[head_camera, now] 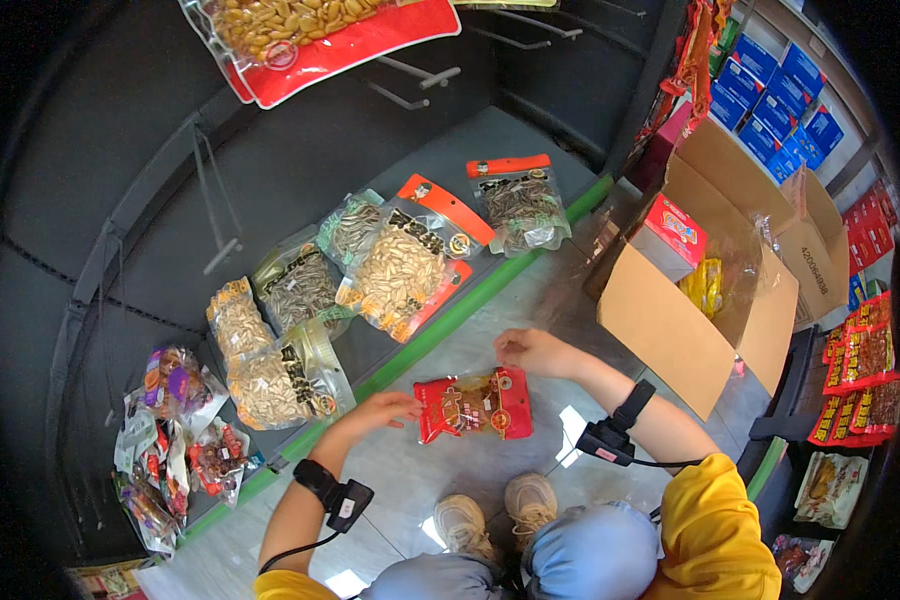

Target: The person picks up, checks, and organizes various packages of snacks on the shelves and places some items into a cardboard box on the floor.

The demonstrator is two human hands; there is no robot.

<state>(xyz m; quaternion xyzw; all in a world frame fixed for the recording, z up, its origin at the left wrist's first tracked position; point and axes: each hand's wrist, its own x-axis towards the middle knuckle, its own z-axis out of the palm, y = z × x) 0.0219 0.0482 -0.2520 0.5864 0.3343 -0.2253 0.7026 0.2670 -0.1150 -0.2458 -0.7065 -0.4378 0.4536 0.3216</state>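
A red snack bag with a clear middle panel lies flat in front of my feet, its printed face up. It seems to rest on the floor, though its height is hard to judge. My left hand is at its left edge, fingers stretched out and tips at or just touching the red end. Beside its upper right corner is my right hand, fingers curled. Whether those fingers touch the corner cannot be made out. On the low dark shelf lie a bag of pale sunflower seeds and a bag of dark seeds.
An open cardboard carton stands at right, holding a red box and yellow packets. Metal display hooks jut from the back panel. A hanging seed bag is overhead. Wrapped snacks pile at left. A green shelf edge borders the floor.
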